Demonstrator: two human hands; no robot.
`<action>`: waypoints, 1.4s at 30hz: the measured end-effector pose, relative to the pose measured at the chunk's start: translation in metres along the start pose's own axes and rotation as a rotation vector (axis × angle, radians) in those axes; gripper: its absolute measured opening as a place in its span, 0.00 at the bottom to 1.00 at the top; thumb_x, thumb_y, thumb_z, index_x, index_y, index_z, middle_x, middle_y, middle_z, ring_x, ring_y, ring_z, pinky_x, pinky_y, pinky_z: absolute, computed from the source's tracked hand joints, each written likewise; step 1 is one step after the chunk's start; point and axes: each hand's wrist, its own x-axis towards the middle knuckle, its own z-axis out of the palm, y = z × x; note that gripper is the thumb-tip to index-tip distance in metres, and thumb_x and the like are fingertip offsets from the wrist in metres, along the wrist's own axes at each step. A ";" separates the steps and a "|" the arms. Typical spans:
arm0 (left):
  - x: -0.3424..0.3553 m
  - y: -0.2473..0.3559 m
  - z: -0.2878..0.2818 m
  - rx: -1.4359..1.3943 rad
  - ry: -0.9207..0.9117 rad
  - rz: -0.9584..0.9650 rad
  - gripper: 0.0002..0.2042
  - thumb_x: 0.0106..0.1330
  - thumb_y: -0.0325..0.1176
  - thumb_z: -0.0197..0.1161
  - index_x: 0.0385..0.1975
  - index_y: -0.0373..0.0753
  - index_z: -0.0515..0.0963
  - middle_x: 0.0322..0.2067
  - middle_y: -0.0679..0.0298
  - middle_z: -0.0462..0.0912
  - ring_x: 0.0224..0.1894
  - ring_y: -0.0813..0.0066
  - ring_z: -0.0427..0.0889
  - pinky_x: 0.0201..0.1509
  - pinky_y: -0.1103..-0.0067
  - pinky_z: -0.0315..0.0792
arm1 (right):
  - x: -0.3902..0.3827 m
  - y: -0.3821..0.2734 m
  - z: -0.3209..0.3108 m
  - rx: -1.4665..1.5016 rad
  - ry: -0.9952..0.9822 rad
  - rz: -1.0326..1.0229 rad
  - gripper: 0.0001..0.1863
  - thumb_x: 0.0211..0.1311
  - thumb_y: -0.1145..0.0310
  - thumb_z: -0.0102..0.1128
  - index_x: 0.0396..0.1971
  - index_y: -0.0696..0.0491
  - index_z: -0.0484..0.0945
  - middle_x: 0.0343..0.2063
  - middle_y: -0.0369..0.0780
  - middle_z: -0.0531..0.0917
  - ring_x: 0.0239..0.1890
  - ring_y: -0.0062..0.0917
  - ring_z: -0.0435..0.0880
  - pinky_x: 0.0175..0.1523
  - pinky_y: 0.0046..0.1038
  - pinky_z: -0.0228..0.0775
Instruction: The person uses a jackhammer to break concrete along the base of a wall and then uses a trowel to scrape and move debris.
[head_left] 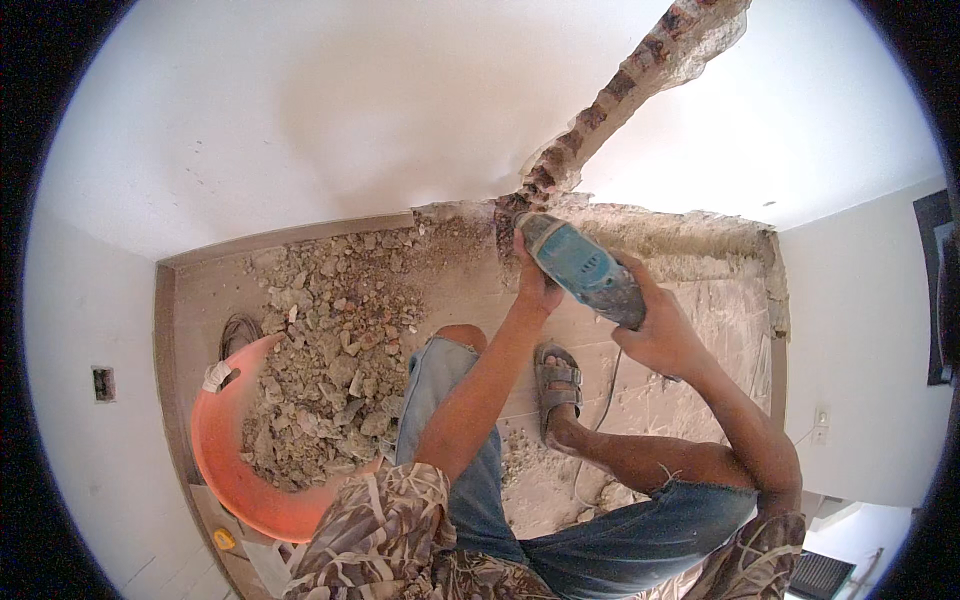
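Note:
A teal and grey power hammer tool (pixel 580 262) is held at an angle toward the foot of the wall, where a rough chiseled channel (pixel 610 100) meets a broken strip along the floor (pixel 680 240). My left hand (pixel 535 280) grips the front part of the tool, just behind its head. My right hand (pixel 660 335) is wrapped round the rear handle, and a dark cord (pixel 610 400) runs down from there. The tool's tip is hidden by its body and my left hand.
Broken rubble (pixel 340 370) covers the left floor, beside and in an orange basin (pixel 215 430). A small yellow object (pixel 224 540) lies lower left. My sandalled foot (pixel 558 385) rests below the tool. A side wall with sockets (pixel 822 427) stands right, another with a recessed box (pixel 104 384) left.

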 end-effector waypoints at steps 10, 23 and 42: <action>0.006 0.021 -0.039 -0.154 -0.071 -0.076 0.42 0.61 0.76 0.40 0.52 0.41 0.76 0.49 0.56 0.81 0.51 0.56 0.80 0.58 0.60 0.74 | 0.033 -0.019 0.018 -0.129 -0.137 0.026 0.50 0.41 0.71 0.61 0.70 0.47 0.50 0.35 0.58 0.82 0.40 0.57 0.82 0.46 0.50 0.75; 0.011 0.026 -0.085 -0.115 -0.170 -0.055 0.33 0.66 0.67 0.43 0.54 0.43 0.74 0.51 0.58 0.80 0.54 0.59 0.78 0.61 0.62 0.71 | 0.052 -0.043 0.028 -0.276 -0.259 0.015 0.51 0.42 0.71 0.61 0.71 0.51 0.48 0.33 0.57 0.82 0.38 0.53 0.82 0.45 0.47 0.74; 0.014 -0.027 -0.051 1.216 -0.214 0.439 0.36 0.65 0.71 0.43 0.55 0.44 0.75 0.53 0.60 0.79 0.56 0.61 0.78 0.63 0.62 0.71 | -0.008 0.019 -0.005 0.009 -0.011 0.047 0.45 0.41 0.75 0.58 0.67 0.49 0.57 0.44 0.56 0.81 0.48 0.53 0.80 0.54 0.42 0.72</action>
